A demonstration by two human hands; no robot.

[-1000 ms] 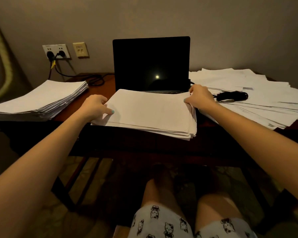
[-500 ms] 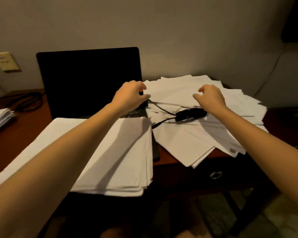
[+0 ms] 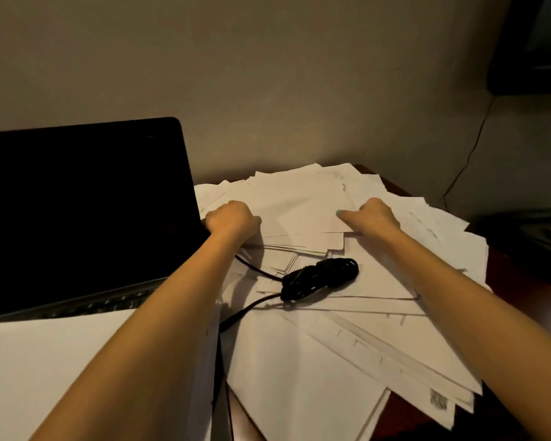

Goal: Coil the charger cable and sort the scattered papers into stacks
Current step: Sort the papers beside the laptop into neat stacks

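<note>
Sorting papers: left hand (image 3: 233,219) and right hand (image 3: 374,218) both pinch edges of far sheets in the scattered white paper pile (image 3: 299,361). Next, probably lift them clear of the bundled black charger cable (image 3: 322,276).

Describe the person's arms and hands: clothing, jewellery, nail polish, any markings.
The left forearm and right forearm are bare to the frame edge; no sleeves, watch or bracelets show. The left hand and right hand carry no visible rings. The right thumbnail wears pale blue-green polish; a similar tint shows at the left thumb tip. No tattoos or markings are visible in the dim light.
</note>
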